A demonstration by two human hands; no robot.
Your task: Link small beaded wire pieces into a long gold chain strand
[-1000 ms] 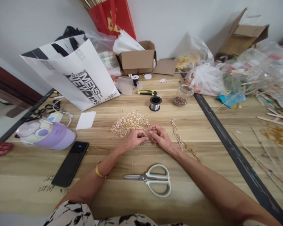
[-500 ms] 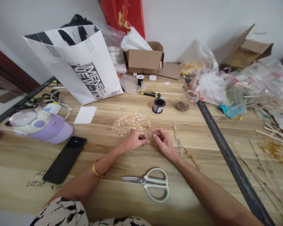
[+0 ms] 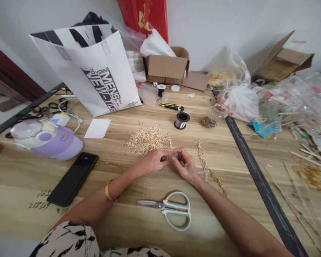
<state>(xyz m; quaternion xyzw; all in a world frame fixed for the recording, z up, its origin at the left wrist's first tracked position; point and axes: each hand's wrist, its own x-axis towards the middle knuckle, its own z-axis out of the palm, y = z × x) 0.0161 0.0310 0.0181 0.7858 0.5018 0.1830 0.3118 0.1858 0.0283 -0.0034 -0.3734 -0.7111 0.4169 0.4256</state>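
Note:
My left hand (image 3: 155, 160) is closed in a pinch at the near edge of a heap of small gold and clear beads (image 3: 147, 140). Close beside it, my right hand (image 3: 184, 163) also pinches, thumb against fingertips. Whatever the fingers hold is too small to make out. To the right of my right hand lies a beaded chain (image 3: 209, 168), pale at one side and gold toward its near end. Scissors with pale green handles (image 3: 176, 208) rest on the table below both hands, blades pointing left. A spool of silvery wire (image 3: 181, 120) stands beyond the hands.
A black phone (image 3: 72, 179) and a purple-and-white bottle (image 3: 49, 139) lie on the left. Behind stand a large white bag (image 3: 93, 75) and a cardboard box (image 3: 166, 66). A yellow-black cutter (image 3: 171, 106) and a glass jar of beads (image 3: 209, 121) are farther back; plastic bags (image 3: 239, 101) crowd the right.
The camera view has shifted slightly. My hands stay nearly in place, with small finger movements; my left fingers look a little more curled.

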